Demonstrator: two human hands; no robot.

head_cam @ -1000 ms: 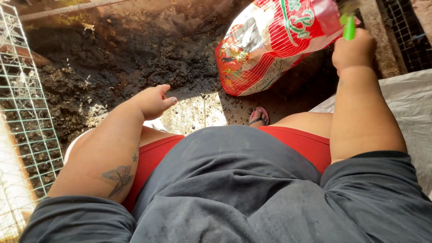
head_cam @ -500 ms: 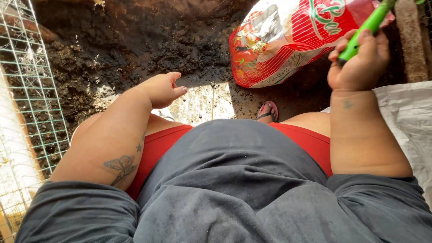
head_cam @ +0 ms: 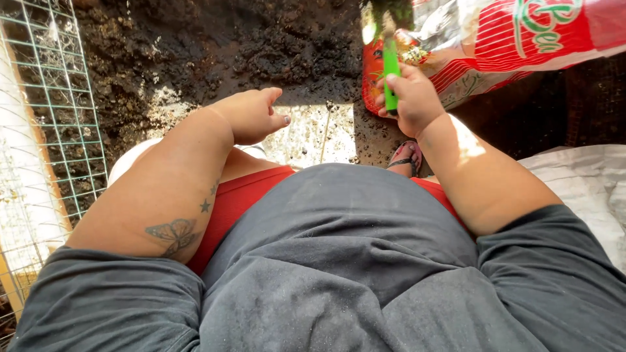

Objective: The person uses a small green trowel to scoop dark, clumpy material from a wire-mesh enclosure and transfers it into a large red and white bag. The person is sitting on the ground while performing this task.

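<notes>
Trowel handle, bright green, stands upright in the right hand, which is clenched around it; its long axis points away from the body, tip at the red-and-white bag's mouth. Left hand hovers loose-fingered, empty, over dark soil.

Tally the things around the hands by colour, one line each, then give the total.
Green: 1, the green-handled tool gripped in the right hand.
Red and white: 1, the printed bag behind that hand.
White: 1, the wire mesh panel left of the empty left hand.
Total: 3
</notes>
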